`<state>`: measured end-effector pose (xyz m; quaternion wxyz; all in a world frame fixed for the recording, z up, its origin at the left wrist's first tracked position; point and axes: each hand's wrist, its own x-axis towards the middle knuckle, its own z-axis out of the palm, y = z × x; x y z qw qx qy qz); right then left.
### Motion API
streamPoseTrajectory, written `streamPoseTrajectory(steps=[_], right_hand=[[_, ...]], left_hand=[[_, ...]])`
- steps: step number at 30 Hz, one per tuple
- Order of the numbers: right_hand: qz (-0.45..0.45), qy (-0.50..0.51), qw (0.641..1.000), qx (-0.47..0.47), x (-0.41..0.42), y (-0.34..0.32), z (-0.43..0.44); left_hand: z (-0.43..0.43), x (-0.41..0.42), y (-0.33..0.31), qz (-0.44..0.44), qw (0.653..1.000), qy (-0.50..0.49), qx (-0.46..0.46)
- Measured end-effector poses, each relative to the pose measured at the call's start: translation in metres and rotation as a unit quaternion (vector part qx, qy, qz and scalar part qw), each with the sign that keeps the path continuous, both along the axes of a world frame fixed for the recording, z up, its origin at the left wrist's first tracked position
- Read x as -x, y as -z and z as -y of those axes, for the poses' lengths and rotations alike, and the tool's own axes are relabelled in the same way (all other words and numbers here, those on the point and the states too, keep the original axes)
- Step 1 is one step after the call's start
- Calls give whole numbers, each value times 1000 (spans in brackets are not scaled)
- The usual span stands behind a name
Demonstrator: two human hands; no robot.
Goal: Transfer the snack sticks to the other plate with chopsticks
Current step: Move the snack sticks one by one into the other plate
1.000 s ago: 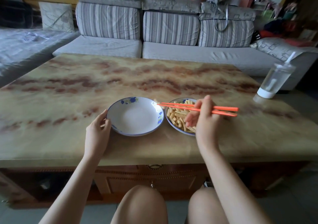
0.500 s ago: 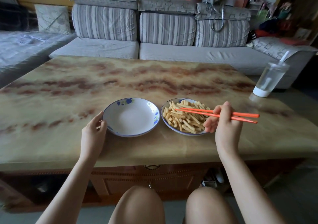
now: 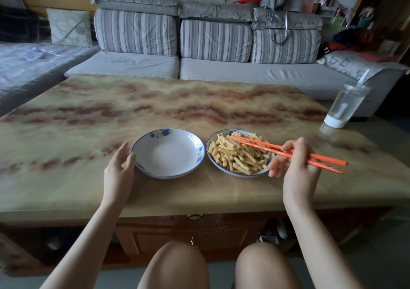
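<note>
1. A grey sofa (image 3: pixel 221 71) with striped back cushions runs along the far side of the table. Bags and clutter are heaped at its right end.
2. The table (image 3: pixel 155 102) has a glossy top in a beige and reddish marble pattern. The person's bare knees (image 3: pixel 177 264) show below its near edge.
3. A clear drinking cup (image 3: pixel 343 104) with a white base and a straw stands near the table's far right corner, well apart from the plates.
4. The empty plate (image 3: pixel 166 153), white with blue flowers on the rim, sits near the table's front edge. It is just to the left of the second plate, with a narrow gap between them.
5. The full plate (image 3: pixel 216 164) has the same pattern and holds all the snack sticks.
6. The left hand (image 3: pixel 118 166) is at the empty plate's left edge. Its fingers are loose and uncurled and its thumb lies against the rim, gripping nothing.
7. The right hand (image 3: pixel 297 166) hangs just right of the full plate, its fingers curled around the chopsticks.
8. The chopsticks (image 3: pixel 255 145) are orange. They slant up and to the left, with their tips close together above the far part of the pile. The tips hold nothing, and whether they touch the food cannot be told.
9. The snack sticks (image 3: pixel 239 155) are pale yellow and ridged, heaped across the right plate. None lie on the left one.
</note>
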<state>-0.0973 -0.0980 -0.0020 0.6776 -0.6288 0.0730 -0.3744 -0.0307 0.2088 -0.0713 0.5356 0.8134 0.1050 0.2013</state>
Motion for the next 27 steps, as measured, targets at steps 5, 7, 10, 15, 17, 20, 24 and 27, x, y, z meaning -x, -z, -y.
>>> streamPoseTrajectory(steps=[5,7,10,15,17,20,24,27], right_hand=[[13,7,1000,-13,4,-1,-2],[23,8,1000,-17,5,-4,-3],[34,11,999,-33,8,-8,-6],[44,16,997,-57,14,-12,-11],[45,12,997,-65,17,-12,-12],[54,6,997,-63,22,-6,-10],[51,-17,998,23,38,5,4],[18,-75,997,17,58,19,24]], left_hand=[[17,7,-22,103,993,-54,11],[46,13,-46,169,983,-60,50],[107,24,-76,107,961,110,230],[207,56,-85,-191,817,374,395],[226,60,-82,-185,790,391,434],[242,57,-83,-158,799,369,448],[249,54,-89,-187,786,373,456],[255,49,-89,-198,777,386,456]])
